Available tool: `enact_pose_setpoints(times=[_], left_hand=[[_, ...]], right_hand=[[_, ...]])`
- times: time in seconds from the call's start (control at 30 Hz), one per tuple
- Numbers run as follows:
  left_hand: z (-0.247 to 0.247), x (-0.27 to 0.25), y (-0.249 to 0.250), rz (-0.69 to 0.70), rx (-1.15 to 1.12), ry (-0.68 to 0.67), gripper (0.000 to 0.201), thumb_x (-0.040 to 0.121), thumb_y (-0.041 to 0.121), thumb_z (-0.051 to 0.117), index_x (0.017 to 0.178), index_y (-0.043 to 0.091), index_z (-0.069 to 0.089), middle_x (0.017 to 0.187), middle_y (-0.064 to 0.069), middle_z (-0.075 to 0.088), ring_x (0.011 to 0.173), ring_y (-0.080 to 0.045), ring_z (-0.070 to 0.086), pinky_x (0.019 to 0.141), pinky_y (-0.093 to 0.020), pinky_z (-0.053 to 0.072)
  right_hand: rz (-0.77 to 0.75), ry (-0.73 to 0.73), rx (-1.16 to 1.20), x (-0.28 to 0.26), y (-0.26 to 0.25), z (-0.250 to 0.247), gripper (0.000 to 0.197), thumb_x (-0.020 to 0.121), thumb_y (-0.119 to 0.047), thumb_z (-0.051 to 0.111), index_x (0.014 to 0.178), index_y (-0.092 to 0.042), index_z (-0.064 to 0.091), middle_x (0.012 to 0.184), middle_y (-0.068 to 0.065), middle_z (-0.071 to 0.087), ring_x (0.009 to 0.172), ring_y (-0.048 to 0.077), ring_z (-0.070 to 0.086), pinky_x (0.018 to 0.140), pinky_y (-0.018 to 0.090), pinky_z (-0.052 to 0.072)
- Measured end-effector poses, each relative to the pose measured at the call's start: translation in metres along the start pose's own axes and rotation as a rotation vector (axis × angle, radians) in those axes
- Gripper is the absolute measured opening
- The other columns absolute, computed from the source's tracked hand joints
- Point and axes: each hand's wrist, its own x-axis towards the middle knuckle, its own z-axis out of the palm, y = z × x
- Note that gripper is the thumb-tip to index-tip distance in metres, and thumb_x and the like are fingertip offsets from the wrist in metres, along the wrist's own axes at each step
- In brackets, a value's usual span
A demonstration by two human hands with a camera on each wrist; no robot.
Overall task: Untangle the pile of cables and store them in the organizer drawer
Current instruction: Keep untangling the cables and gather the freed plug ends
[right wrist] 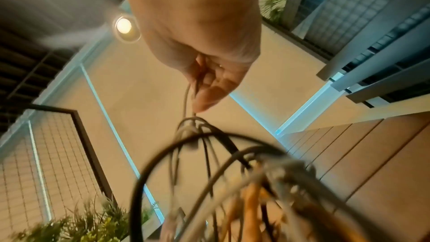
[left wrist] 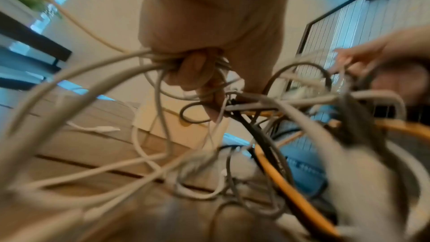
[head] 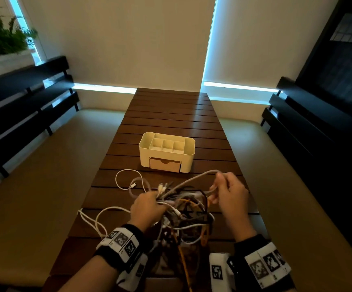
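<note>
Dangling cables (head: pixel 188 209) (tangled) between hands

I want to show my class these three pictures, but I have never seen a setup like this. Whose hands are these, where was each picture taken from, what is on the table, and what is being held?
There is no machine: a person works with bare hands, wearing patterned camera bands on the wrists. The wide picture comes from a camera on the person's head, looking down at a slatted wooden table. The other two come from the wrist cameras, looking along each hand, so they appear tilted and blurred.

On the table stands a cream organizer with open compartments on top and a closed drawer at its front. Nearer the person is a tangled pile of cables, white, grey, black and orange.

The left hand has a grip on a bunch of cables. The right hand pinches a pale cable and pulls it up and away from the pile.
</note>
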Motion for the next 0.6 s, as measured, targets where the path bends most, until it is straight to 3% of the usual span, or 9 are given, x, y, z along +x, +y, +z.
enact_pose_setpoints(times=[0.1,0.17,0.27,0.37,0.43,0.47,0.53,0.6], left_hand=[[-0.002,0.001,-0.024,-0.067,0.114,-0.019,0.021,0.083,0.038,0.061,0.087,0.018,0.064,0.077,0.0,0.06,0.076,-0.023,0.059,0.066,-0.03,0.05],[-0.003,0.0,-0.029,-0.058,0.047,-0.008,0.016,0.081,0.034,0.065,0.084,0.018,0.063,0.077,0.001,0.059,0.074,-0.021,0.057,0.065,-0.03,0.047],[-0.011,0.002,-0.02,-0.007,-0.127,0.047,0.02,0.073,0.031,0.079,0.086,0.024,0.066,0.091,0.002,0.054,0.088,-0.02,0.057,0.074,-0.028,0.045],[-0.033,-0.001,-0.013,-0.025,-0.199,0.031,0.038,0.067,0.019,0.084,0.096,0.03,0.061,0.105,0.001,0.041,0.094,-0.017,0.05,0.082,-0.026,0.047],[-0.053,-0.002,-0.015,-0.039,-0.16,0.007,0.043,0.072,0.009,0.078,0.106,0.028,0.061,0.108,-0.001,0.04,0.086,-0.016,0.052,0.066,-0.017,0.049],[-0.065,-0.004,-0.017,-0.027,-0.147,0.036,0.036,0.077,0.006,0.073,0.105,0.028,0.063,0.105,-0.002,0.044,0.078,-0.014,0.054,0.056,-0.015,0.046],[-0.089,-0.007,-0.019,-0.006,-0.137,0.176,0.018,0.087,0.006,0.06,0.092,0.022,0.067,0.092,-0.007,0.056,0.066,-0.016,0.051,0.056,-0.027,0.049],[-0.109,-0.008,-0.022,-0.001,-0.128,0.32,0.02,0.089,0.003,0.053,0.093,0.015,0.067,0.093,-0.014,0.056,0.069,-0.021,0.049,0.072,-0.043,0.053]], right_hand=[[0.043,0.133,0.335,0.018,-0.027,-0.03,0.03,0.099,-0.024,0.036,0.072,-0.019,0.047,0.057,-0.005,0.049,0.042,0.007,0.049,0.042,0.023,0.045],[0.053,0.04,0.487,0.027,-0.046,-0.041,0.031,0.1,-0.023,0.035,0.072,-0.018,0.048,0.052,-0.007,0.049,0.045,0.012,0.048,0.044,0.026,0.046],[0.016,-0.04,0.462,0.028,-0.063,-0.039,0.031,0.1,-0.021,0.035,0.073,-0.016,0.049,0.053,-0.004,0.051,0.049,0.012,0.051,0.042,0.018,0.045],[-0.008,-0.068,0.425,0.02,-0.061,-0.032,0.029,0.1,-0.022,0.034,0.075,-0.017,0.049,0.049,-0.004,0.046,0.04,0.01,0.045,0.029,0.014,0.027],[0.034,-0.156,0.398,0.014,-0.055,-0.028,0.029,0.099,-0.025,0.035,0.076,-0.015,0.05,0.046,-0.005,0.042,0.033,0.008,0.034,0.029,0.014,0.021],[0.068,-0.22,0.362,0.01,-0.051,-0.026,0.028,0.098,-0.026,0.037,0.076,-0.013,0.051,0.047,-0.005,0.04,0.032,0.007,0.031,0.029,0.014,0.02],[0.128,-0.378,0.258,0.001,-0.043,-0.019,0.028,0.097,-0.025,0.039,0.077,-0.012,0.052,0.048,-0.004,0.04,0.033,0.005,0.03,0.03,0.014,0.023],[0.161,-0.525,0.16,-0.007,-0.032,-0.008,0.027,0.098,-0.022,0.041,0.077,-0.011,0.053,0.049,-0.004,0.042,0.034,0.004,0.033,0.034,0.013,0.026]])
